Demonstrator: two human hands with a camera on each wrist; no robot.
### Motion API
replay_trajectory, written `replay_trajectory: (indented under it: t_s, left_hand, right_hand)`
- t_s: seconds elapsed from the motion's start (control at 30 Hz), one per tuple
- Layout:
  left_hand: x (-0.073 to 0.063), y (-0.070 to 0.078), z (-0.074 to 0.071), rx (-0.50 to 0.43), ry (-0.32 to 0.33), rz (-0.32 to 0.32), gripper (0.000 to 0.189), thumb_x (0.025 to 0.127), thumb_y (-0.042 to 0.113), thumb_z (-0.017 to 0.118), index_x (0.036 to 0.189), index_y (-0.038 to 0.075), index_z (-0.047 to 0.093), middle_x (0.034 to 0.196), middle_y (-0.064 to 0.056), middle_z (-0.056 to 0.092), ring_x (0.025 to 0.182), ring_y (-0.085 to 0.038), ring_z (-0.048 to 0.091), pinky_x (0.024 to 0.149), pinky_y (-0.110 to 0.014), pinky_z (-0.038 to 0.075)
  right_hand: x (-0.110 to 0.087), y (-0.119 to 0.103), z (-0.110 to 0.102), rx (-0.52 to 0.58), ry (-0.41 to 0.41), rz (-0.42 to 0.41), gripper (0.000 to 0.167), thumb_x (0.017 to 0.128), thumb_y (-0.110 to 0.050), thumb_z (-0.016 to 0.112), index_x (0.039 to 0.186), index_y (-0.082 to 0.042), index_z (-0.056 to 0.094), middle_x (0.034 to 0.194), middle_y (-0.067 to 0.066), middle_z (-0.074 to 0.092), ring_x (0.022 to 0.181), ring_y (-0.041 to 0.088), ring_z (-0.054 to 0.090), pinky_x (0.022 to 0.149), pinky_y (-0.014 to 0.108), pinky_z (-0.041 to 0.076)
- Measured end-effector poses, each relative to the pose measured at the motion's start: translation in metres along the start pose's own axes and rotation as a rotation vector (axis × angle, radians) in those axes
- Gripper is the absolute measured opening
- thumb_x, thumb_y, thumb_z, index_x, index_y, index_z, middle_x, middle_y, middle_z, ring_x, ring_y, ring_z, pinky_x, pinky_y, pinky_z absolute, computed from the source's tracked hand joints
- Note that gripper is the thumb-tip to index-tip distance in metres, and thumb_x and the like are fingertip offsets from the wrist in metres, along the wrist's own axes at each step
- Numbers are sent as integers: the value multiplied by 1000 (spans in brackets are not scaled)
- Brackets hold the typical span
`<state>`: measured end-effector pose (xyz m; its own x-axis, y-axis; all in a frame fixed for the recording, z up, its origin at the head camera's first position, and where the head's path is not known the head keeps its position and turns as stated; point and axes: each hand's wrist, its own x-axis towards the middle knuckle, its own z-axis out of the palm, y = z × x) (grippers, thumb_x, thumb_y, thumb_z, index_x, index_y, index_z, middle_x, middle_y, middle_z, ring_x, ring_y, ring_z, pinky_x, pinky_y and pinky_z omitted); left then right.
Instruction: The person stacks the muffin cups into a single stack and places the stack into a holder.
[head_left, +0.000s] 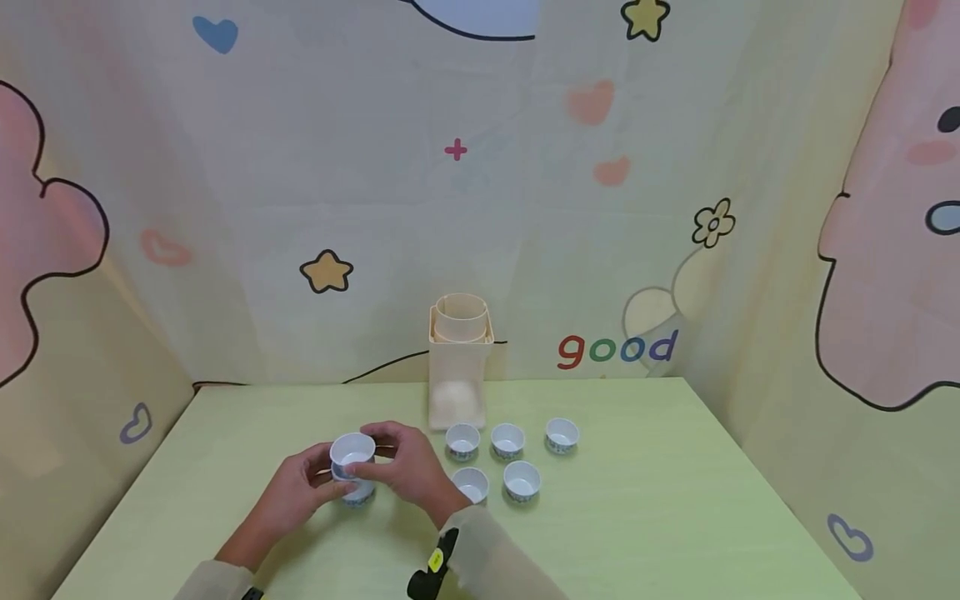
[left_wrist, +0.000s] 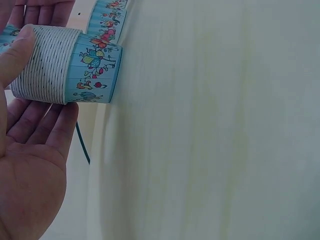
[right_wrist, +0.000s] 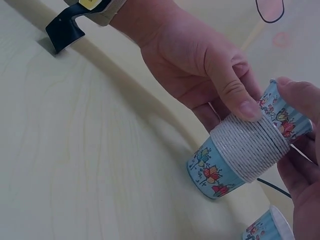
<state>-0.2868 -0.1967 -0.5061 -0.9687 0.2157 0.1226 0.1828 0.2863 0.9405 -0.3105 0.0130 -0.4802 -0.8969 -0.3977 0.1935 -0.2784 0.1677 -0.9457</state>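
Note:
Between both hands is a stack of light blue paper cups point(left_wrist: 95, 70) printed with small colourful pictures, their white rims nested close together. My left hand point(head_left: 294, 487) grips this stack around its rims, thumb across the front, as the left wrist view shows. Above it in the head view, the uppermost paper cup point(head_left: 352, 454) is mouth up. My right hand point(head_left: 408, 462) holds that upper cup, its thumb point(right_wrist: 297, 95) pressed on the printed side in the right wrist view. The lowest cup's printed wall point(right_wrist: 212, 172) shows below the rims.
Several single paper cups point(head_left: 522, 482) stand mouth up on the pale green table point(head_left: 637, 517), right of the stack. Behind them is a beige dispenser-like holder point(head_left: 457, 375) with a round ring on top. A printed cloth backdrop point(head_left: 375, 167) surrounds the table's back and sides.

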Motion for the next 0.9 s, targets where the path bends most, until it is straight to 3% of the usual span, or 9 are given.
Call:
replay_trajectory:
  t_s: [0.2,0.43,0.67,0.9]
  left_hand:
    - [-1,-3,0,-17,12,12,63,87,13,83,140,-6,54,136,-26,63,122,-32,67,97,-29,59]
    - [1,-5,0,-25,2,41,62,86,10,83,138,-6,55,136,-27,62,114,-9,68,98,-27,59]
    - [1,-3,0,-10,6,31,62,86,12,83,138,-4,56,135,-24,63,120,-25,67,99,-28,58]
    - [1,-2,-1,2,6,27,61,87,16,83,138,-3,56,134,-23,64,121,-30,66,100,-28,58]
  right_hand:
    - [-1,2,3,8,-1,8,46,84,-21,87,125,-12,69,122,1,71,113,16,70,104,44,57]
    - [-3,0,1,-9,-20,31,48,84,-21,87,127,-11,68,125,0,69,118,18,69,105,42,56]
    - [-4,2,1,-40,-24,56,48,83,-24,88,127,-17,70,123,-6,69,117,14,68,106,41,56]
    - [-4,3,0,-18,-38,27,50,82,-20,88,128,-13,70,124,-2,69,117,15,68,105,35,57]
